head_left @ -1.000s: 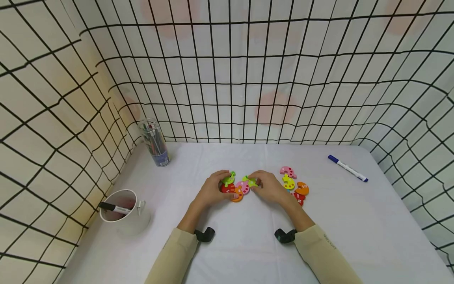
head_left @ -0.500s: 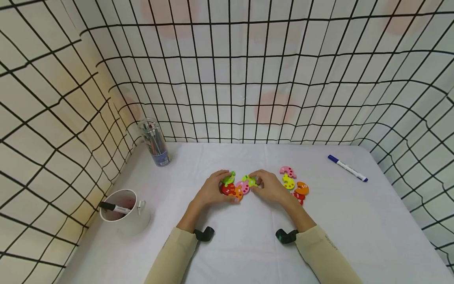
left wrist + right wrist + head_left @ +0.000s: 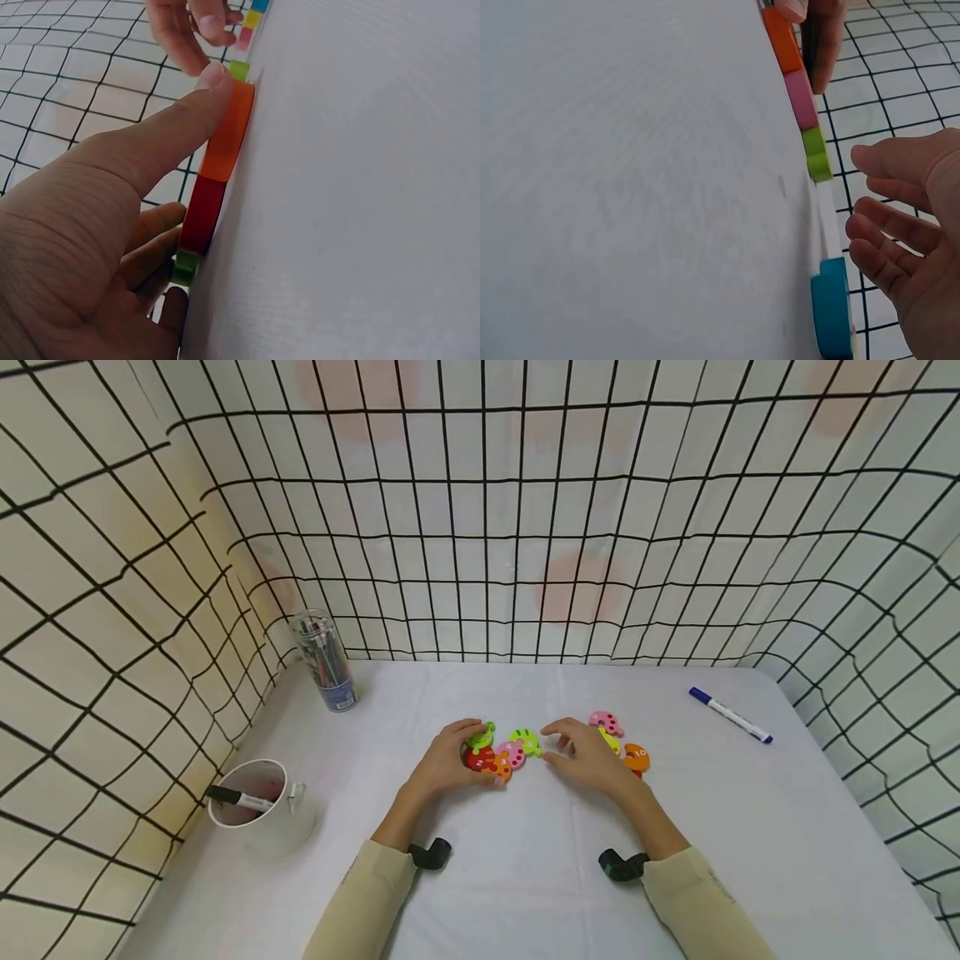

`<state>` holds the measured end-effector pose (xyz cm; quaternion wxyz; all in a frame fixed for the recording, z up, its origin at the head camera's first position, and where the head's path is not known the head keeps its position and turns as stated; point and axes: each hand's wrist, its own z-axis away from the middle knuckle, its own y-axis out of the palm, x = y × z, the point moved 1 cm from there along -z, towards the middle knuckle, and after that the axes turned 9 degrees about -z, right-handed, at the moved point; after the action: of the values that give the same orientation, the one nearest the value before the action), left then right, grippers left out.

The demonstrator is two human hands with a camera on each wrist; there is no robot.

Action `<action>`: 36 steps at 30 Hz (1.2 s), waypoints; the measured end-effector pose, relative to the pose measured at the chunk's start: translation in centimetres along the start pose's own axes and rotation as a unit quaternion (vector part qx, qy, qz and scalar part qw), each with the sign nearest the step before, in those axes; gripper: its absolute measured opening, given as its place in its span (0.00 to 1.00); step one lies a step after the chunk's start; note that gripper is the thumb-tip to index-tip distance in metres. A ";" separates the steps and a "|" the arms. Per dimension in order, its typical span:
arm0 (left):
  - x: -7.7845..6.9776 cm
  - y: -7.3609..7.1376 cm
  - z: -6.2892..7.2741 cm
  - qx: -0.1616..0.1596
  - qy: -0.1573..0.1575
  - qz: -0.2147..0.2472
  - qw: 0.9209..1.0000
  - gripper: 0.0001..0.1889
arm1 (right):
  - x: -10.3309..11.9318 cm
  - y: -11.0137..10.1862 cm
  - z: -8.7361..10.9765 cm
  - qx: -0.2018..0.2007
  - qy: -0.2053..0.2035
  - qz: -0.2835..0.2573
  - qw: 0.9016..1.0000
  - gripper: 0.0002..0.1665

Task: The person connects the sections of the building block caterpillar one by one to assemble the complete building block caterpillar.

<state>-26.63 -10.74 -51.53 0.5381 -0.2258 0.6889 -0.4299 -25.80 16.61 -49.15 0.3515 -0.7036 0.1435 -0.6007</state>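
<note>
Flat numbered puzzle pieces lie joined in a curved row on the white table: a green head piece (image 3: pixel 480 740), a red piece (image 3: pixel 478 760), an orange piece (image 3: pixel 498 767), a pink piece (image 3: pixel 512 754) and a light-green piece (image 3: pixel 526 742). My left hand (image 3: pixel 450 762) holds the row's left part, thumb against the orange piece's near edge, fingers round the far side by the green and red pieces. Just right of the light-green piece, my right hand (image 3: pixel 588 758) hovers with fingers relaxed, touching none of the row; the right wrist view shows a gap there.
Beyond my right hand lie more pieces: pink (image 3: pixel 606 722), yellow (image 3: pixel 609 741), orange (image 3: pixel 637 757), and a blue one (image 3: pixel 832 311) in the right wrist view. A blue-capped marker (image 3: pixel 731 716) lies far right. At left stand a pencil jar (image 3: pixel 327 664) and white bucket (image 3: pixel 281 818). Black grid netting (image 3: pixel 487 535) surrounds the table.
My right hand has let go of the light-green piece and drawn away to the right. My left thumb has slid right along the orange piece's near edge; the row stays nearly in place.
</note>
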 end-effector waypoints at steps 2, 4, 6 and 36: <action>0.1 0.0 0.0 -0.002 -0.001 0.000 1.000 0.50 | -0.1 -0.4 0.6 -0.001 -0.003 0.008 1.000 0.24; 0.1 0.0 0.0 0.000 -0.001 0.002 1.000 0.49 | -0.3 -0.9 1.2 -0.002 -0.004 0.014 1.000 0.26; 0.1 0.0 0.0 0.002 -0.002 0.001 1.000 0.49 | -0.7 -1.4 1.9 -0.002 -0.003 0.023 1.000 0.28; 0.1 -0.3 0.1 0.003 0.004 -0.005 1.000 0.49 | -3.3 -3.5 4.4 0.031 0.011 0.072 0.997 0.32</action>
<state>-26.63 -11.04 -51.32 0.5338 -0.2261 0.6884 -0.4359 -23.20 22.58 -49.43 0.4139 -0.6738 0.1787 -0.5855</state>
